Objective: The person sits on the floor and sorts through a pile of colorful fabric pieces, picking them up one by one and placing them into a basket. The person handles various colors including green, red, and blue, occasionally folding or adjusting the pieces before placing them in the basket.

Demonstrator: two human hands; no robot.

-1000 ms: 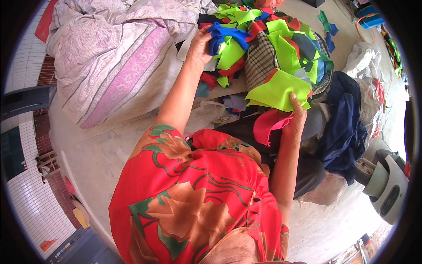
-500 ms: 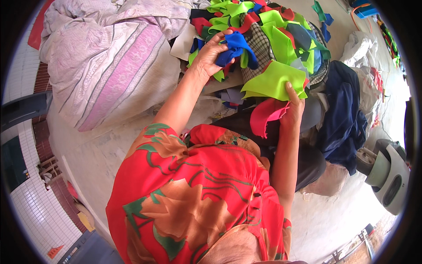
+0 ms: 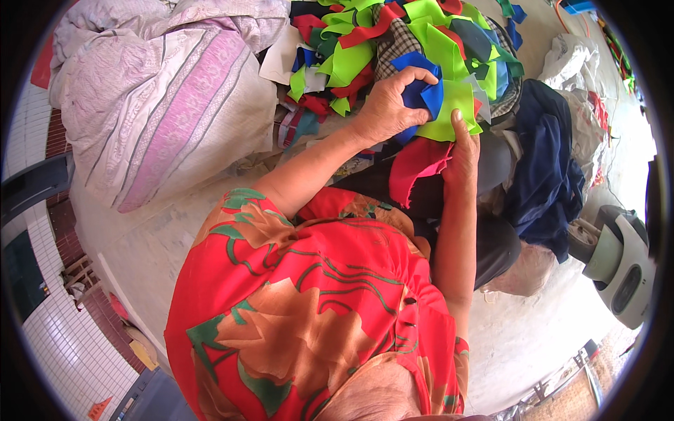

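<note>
Left hand is closed around a blue fabric scrap, fingers curled over its top edge, thumb side underneath, scrap bunched in the fist. Right hand sits just beside it, fingers lying flat and together on a lime-green fabric piece, pressing on its lower edge; whether the thumb pinches it from below I cannot tell. Blue scrap overlaps the green piece, touching it, both at the near edge of the scrap pile. A red fabric piece hangs just below the two hands, against the right wrist. Behind the hands: heap of mixed fabric scraps, mostly lime green, red, blue, with a checked brown piece in it. Left of the heap: big stuffed sack, white with pink stripes, lying on the pale floor. Right of the hands: dark navy cloth draped over a bundle, white plastic bag behind it. Far right on the floor: grey and white appliance. Person wears a red floral shirt, fills the lower middle of the view. Tiled wall at lower left.
</note>
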